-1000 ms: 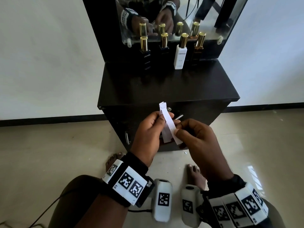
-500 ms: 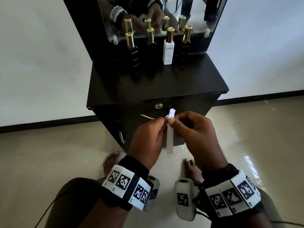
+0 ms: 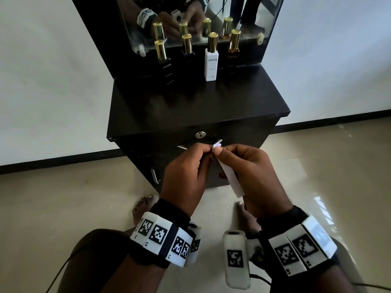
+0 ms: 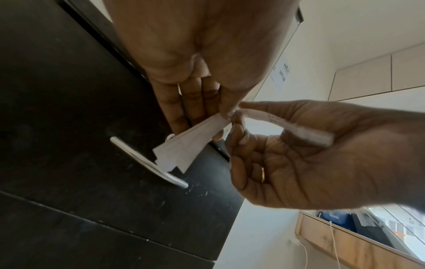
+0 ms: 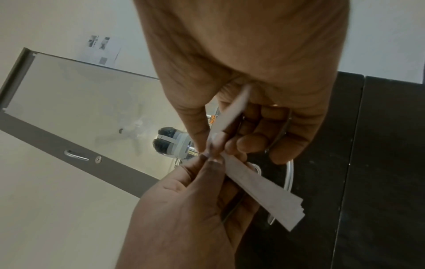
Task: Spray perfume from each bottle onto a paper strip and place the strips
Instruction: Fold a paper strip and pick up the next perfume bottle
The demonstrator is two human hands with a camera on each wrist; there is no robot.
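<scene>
Several gold-capped perfume bottles stand at the back of the black cabinet top (image 3: 190, 106): a black bottle (image 3: 166, 68), a white bottle (image 3: 211, 64) and other dark ones. My hands meet in front of the drawer. My left hand (image 3: 208, 150) (image 4: 226, 114) pinches a small stack of white paper strips (image 4: 184, 149) (image 5: 264, 189) by one end. Touching it, my right hand (image 3: 216, 152) (image 5: 212, 149) pinches a single strip (image 3: 230, 180) (image 4: 287, 127) (image 5: 232, 111) that slants back under its palm. Neither hand touches a bottle.
A mirror (image 3: 201, 17) behind the bottles reflects them and my hands. The drawer front has a lock (image 3: 200, 134) and a metal handle (image 4: 147, 162) just beyond the strips. My bare feet stand on the glossy tiled floor (image 3: 63, 208) below. White walls flank the cabinet.
The strips pointed up a second ago. Since then my right hand has taken one strip and swung it down and to the right, away from the stack. Both hands stay by the drawer.
</scene>
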